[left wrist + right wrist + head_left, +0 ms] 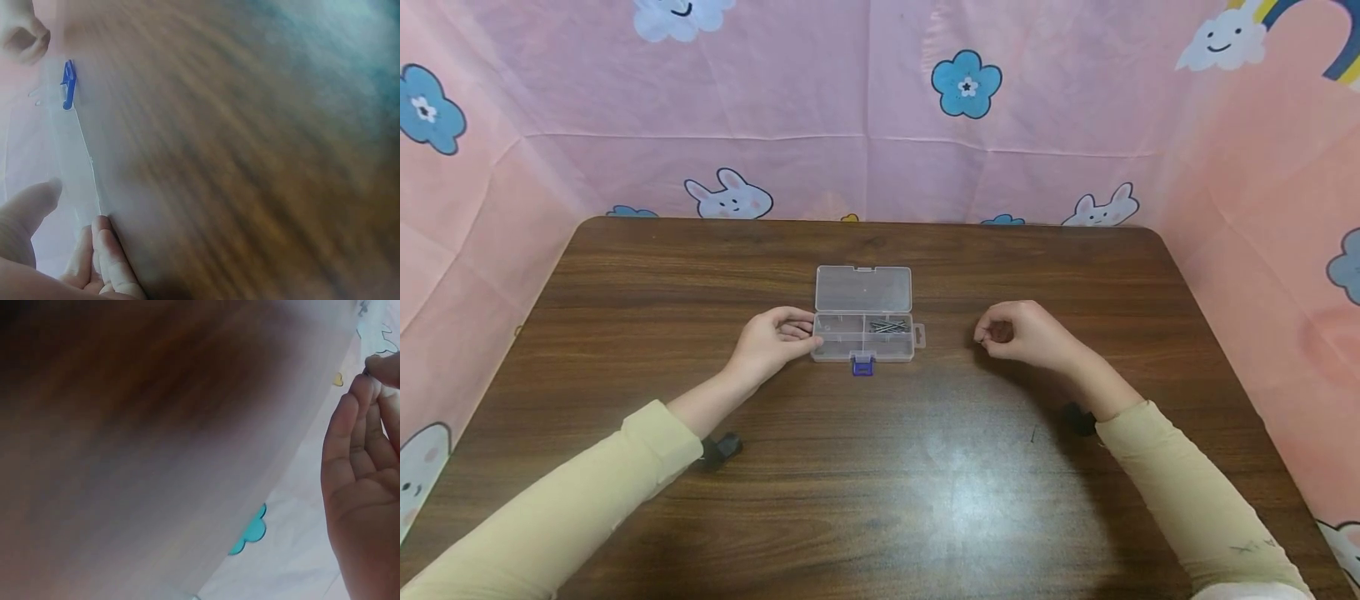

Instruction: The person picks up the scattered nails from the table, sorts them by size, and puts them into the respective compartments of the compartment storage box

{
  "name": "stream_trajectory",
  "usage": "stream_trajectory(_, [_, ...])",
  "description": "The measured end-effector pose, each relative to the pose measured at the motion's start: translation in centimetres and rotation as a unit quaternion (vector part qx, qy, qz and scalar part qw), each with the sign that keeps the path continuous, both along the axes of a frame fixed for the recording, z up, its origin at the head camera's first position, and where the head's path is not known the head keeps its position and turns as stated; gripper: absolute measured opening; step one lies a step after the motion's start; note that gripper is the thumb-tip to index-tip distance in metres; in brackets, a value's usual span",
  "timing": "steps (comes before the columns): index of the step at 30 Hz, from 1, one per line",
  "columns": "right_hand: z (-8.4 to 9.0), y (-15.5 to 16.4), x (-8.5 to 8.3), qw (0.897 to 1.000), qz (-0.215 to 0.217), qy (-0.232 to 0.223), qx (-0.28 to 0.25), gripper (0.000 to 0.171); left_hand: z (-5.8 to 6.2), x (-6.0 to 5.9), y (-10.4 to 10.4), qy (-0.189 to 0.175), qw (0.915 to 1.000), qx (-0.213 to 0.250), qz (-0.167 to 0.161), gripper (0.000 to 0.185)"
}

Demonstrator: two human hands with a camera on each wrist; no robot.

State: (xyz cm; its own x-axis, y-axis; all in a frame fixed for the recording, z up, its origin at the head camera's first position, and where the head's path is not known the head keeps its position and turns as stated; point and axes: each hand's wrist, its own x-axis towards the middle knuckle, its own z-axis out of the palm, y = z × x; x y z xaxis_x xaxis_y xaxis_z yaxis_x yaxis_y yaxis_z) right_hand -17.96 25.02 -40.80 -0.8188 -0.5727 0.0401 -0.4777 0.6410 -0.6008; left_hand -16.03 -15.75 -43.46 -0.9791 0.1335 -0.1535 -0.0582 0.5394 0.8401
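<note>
A clear plastic box [863, 336] lies open on the tabletop [880, 467], its lid folded back and its blue latch [862, 364] facing the person. The left hand [772, 339] steadies the box's left end, fingers [103, 250] curled against its wall. Metal screws [888, 326] sit in the far compartment away from those fingers. The right hand [1026, 333] hovers well apart, its fingertips [369, 384] pinched together, perhaps on something tiny; I cannot tell.
</note>
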Motion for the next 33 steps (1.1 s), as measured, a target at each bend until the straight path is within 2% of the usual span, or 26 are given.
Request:
stream_trajectory(21, [-0.1,-7.6,-2.5,0.998,0.034,0.022,-0.049,0.01,-0.1,0.3,0.1,0.0,1.0,0.001,-0.005,0.044])
stream_trajectory(33, [0.3,-10.8,-3.9,0.997,0.062,0.015,-0.035,0.011,-0.2,0.1,-0.2,0.006,1.0,0.004,-0.004,0.044])
